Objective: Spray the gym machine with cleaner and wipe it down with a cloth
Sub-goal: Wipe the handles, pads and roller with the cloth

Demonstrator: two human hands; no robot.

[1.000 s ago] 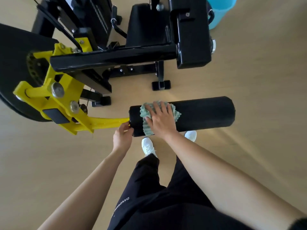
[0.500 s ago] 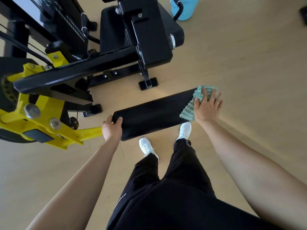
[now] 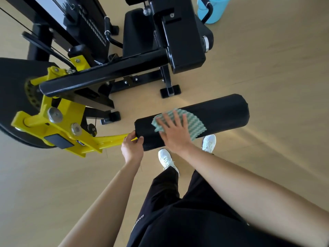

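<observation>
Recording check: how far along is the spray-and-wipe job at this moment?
Done: unclear; nothing in view confirms that spraying happened. In hand: the right hand presses the green cloth flat on the roller pad while the left hand grips its end. Left, probably: the yellow arm and black frame, which no cloth touches.

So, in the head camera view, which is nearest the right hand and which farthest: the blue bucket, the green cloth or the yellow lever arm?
1. Green cloth: directly under the right hand, on the black roller pad.
2. Yellow lever arm: to the left, past the pad's end.
3. Blue bucket: farthest, at the top of view.
</observation>
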